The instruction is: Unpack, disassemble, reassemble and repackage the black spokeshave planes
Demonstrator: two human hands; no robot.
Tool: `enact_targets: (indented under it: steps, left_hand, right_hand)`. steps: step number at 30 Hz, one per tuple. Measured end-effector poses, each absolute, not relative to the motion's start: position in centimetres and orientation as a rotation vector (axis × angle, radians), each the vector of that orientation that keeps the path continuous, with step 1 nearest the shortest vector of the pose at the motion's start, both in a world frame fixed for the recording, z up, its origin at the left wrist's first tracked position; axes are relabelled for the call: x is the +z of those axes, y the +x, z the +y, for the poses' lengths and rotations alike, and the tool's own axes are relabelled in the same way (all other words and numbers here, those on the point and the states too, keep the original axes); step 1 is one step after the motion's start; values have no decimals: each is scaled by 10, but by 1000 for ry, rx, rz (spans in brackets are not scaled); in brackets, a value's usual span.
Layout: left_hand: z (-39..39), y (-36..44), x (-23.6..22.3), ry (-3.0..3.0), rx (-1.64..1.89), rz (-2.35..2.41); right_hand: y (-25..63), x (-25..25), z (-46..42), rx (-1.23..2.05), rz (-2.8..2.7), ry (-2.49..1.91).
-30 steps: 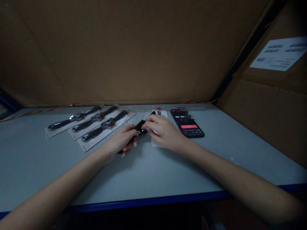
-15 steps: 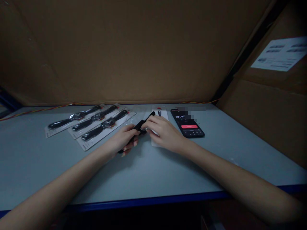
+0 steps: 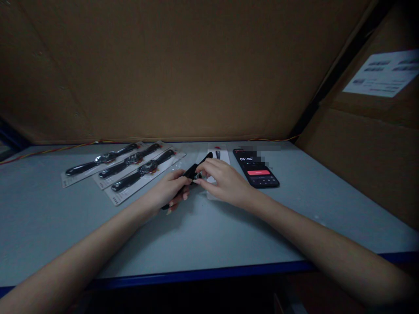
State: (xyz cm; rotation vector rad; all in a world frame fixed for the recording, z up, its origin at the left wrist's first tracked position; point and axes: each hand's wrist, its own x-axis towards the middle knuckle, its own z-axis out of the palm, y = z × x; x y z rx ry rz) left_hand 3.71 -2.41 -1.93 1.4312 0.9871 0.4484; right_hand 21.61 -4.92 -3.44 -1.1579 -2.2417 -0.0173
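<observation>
Black long-strapped wristwatch (image 3: 193, 173)

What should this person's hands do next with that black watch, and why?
Probably lower the black watch onto the white card beneath it: the left hand grips the strap, the right hand touches the watch's middle just above the card, and three packaged watches nearby lie flat.

Three packaged wristwatches (image 3: 133, 159) lie left of a smartphone (image 3: 255, 168), with apparently a card (image 3: 220, 156) between.
</observation>
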Motion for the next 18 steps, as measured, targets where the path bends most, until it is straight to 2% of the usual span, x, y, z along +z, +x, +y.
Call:
enact_targets:
  steps: [7, 15, 18]
  left_hand:
    - [-21, 38, -23, 1459, 419, 1014]
    - [-23, 37, -21, 1440, 426, 997]
    - [-21, 37, -22, 1431, 424, 1002]
  right_hand:
    - [213, -32, -52, -183, -2415, -1095]
    - [216, -34, -51, -52, -2198, -1167]
    - [216, -35, -51, -44, -2275, -1201]
